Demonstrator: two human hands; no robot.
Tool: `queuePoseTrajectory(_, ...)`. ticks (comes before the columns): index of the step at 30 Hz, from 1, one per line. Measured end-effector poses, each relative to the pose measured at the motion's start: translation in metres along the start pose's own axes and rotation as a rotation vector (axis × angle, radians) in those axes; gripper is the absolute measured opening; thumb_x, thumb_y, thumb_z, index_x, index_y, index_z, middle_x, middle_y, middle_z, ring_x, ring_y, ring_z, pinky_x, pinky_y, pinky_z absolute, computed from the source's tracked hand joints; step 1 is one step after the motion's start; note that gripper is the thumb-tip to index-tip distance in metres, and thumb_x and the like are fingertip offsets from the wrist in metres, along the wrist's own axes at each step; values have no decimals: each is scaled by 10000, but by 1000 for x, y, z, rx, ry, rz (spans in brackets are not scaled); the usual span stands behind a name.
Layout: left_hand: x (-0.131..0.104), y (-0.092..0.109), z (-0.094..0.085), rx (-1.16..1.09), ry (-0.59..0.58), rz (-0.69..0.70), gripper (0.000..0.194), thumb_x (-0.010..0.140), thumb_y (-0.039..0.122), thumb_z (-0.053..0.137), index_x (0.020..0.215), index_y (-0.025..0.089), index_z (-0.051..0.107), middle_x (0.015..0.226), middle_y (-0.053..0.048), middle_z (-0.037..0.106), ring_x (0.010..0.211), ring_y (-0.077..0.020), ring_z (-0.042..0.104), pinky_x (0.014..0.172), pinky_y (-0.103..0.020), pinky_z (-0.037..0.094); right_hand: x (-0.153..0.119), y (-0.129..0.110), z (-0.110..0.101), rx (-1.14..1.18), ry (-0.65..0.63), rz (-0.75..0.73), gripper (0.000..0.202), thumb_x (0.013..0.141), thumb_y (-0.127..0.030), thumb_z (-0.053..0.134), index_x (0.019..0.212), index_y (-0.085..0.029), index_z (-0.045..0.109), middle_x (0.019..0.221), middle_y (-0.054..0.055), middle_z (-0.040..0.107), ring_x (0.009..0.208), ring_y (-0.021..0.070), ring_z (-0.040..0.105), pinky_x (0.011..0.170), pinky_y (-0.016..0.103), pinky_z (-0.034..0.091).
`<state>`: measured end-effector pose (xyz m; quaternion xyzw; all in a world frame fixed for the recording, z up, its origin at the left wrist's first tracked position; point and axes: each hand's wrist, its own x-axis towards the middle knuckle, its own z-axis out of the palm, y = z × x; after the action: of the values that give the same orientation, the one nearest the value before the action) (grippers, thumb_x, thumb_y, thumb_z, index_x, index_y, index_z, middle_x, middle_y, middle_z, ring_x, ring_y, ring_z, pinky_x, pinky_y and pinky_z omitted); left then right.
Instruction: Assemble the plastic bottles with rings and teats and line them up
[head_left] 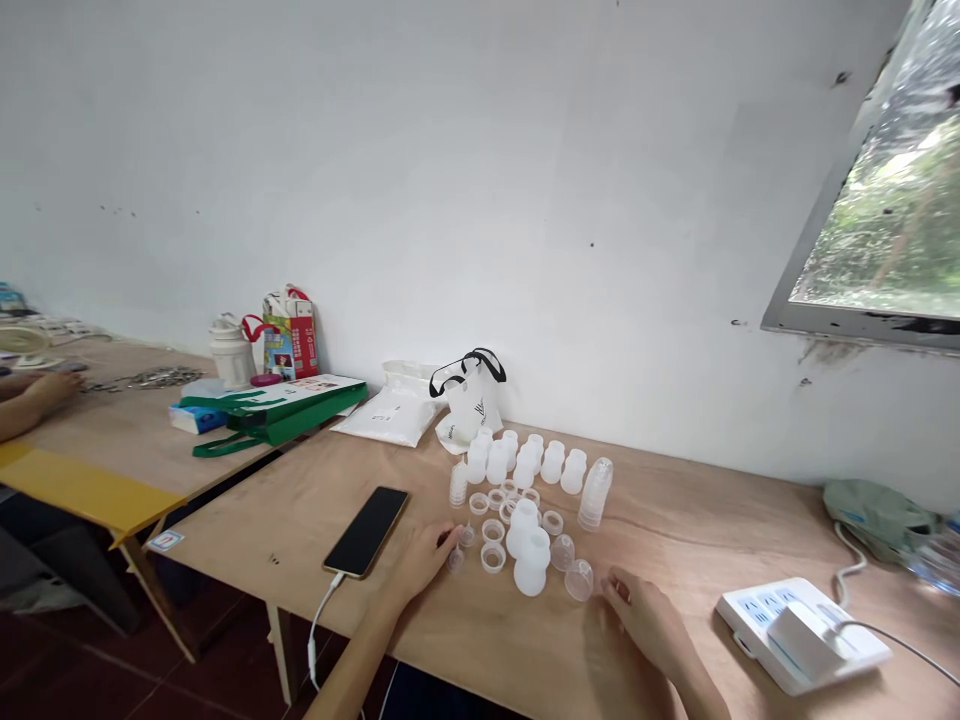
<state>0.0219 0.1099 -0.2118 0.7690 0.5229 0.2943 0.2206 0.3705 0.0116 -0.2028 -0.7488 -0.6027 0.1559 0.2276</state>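
Note:
My left hand (421, 562) rests on the table with loosely bent fingers and nothing visible in it. Close by its fingertips lie two small translucent teat-like pieces (455, 559). My right hand (643, 612) lies on the other side, fingers slightly curled, beside a clear domed cap (579, 580); it appears to hold nothing. Between my hands stand two frosted white baby bottles (532, 562). Several screw rings (493, 557) are scattered to their left and behind. Farther back are rows of more bottles (574, 471), a stack of clear caps (596, 494) and a shorter translucent stack (458, 484).
A phone (367, 532) on a charging cable lies left. White bags (397, 405) and a green bag (289, 420) are behind. At right are a power strip (802, 635) with a plugged-in charger and a cap (881, 518). Another person's hand (49, 392) rests on the far-left table.

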Motion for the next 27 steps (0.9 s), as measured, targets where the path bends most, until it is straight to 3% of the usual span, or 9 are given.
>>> queuePoseTrajectory(4, -1, 2, -2, 5, -4, -3, 479, 1017, 470, 369, 732, 194, 636, 770, -47, 724, 737, -220, 639, 679, -286, 374, 0, -5, 6, -59, -49, -46, 323, 982, -325, 407, 716, -246, 572, 770, 43, 741, 738, 222, 676, 659, 295, 381)
queuePoseTrajectory(9, -1, 2, -2, 3, -4, 4, 455, 1013, 471, 383, 768, 196, 651, 802, -48, 742, 762, -223, 654, 694, -285, 382, 0, -6, 9, -107, -23, -137, 333, 1001, -360, 411, 747, -241, 589, 824, 52, 754, 785, 240, 683, 674, 308, 370)
queuePoseTrajectory(27, -1, 1, -1, 18, 4, 3, 490, 1020, 499, 369, 749, 200, 647, 801, -61, 745, 760, -230, 661, 687, -283, 376, 0, -7, 9, -108, -2, -131, 303, 996, -346, 423, 777, -237, 602, 823, 45, 745, 783, 243, 679, 689, 311, 375)
